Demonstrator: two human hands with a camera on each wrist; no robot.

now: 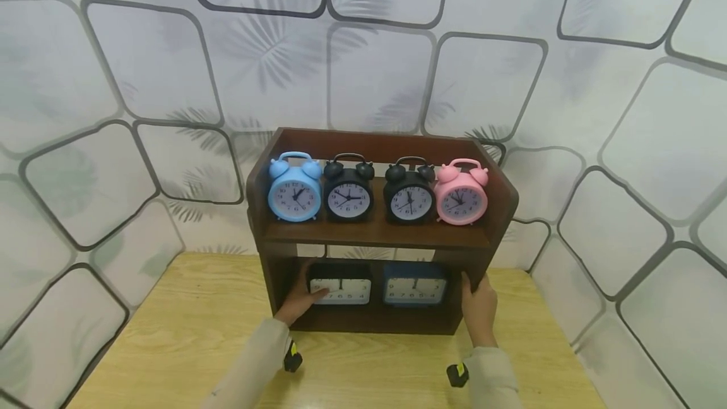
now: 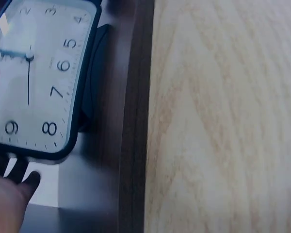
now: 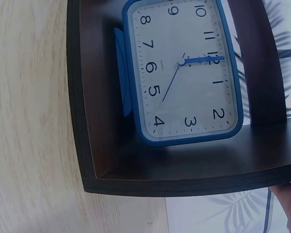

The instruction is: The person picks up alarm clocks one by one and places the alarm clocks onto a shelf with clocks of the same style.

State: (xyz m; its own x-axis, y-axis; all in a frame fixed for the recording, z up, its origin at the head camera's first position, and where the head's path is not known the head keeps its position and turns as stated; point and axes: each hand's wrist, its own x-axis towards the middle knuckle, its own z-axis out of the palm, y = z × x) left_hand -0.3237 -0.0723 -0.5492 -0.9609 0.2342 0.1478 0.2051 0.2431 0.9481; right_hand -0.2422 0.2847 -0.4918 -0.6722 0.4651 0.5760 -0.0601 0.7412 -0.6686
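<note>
In the head view, a dark brown two-tier shelf (image 1: pixel 375 237) stands on the table. My left hand (image 1: pixel 301 298) is at the left end of a black rectangular clock (image 1: pixel 341 292) on the lower tier. Its thumb lies over the white face, and the other fingers reach past the end of the frame, as the left wrist view shows with the same clock (image 2: pixel 39 82). At the shelf's right side panel, my right hand (image 1: pixel 479 308) grips the edge; most of its fingers are hidden. Beside the black clock sits a blue rectangular clock (image 1: pixel 414 284), close up in the right wrist view (image 3: pixel 184 97).
Along the upper tier stand a light blue twin-bell alarm clock (image 1: pixel 295 197), two black ones (image 1: pixel 349 197) and a pink one (image 1: pixel 462 201). The light wooden table (image 1: pixel 363 371) extends in front of the shelf. Patterned wall covering (image 1: pixel 380 81) rises behind.
</note>
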